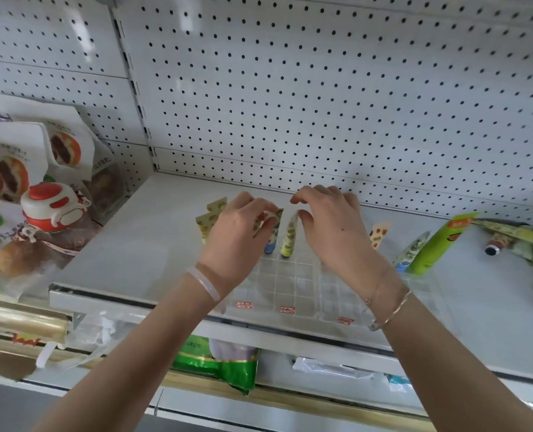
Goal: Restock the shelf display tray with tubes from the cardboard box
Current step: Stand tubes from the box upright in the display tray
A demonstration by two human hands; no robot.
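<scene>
The slim yellow-green tube (290, 236) stands in the clear tray (290, 286); my left hand (238, 233) pinches a patterned tube (273, 227), while my right hand (332, 227) curls beside it, grip unclear.

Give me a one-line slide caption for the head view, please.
Left hand pinches a patterned tube; right hand hovers beside a yellow tube standing in the clear display tray.

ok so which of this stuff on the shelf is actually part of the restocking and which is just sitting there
In the job: clear display tray, yellow-green tube standing in it by the right hand, blue-capped tube held by the left hand, loose tubes at the right.
Just lying about: bread packs, red-and-white bottle, green bag on the shelf below.
Cardboard box: not in view.
</scene>
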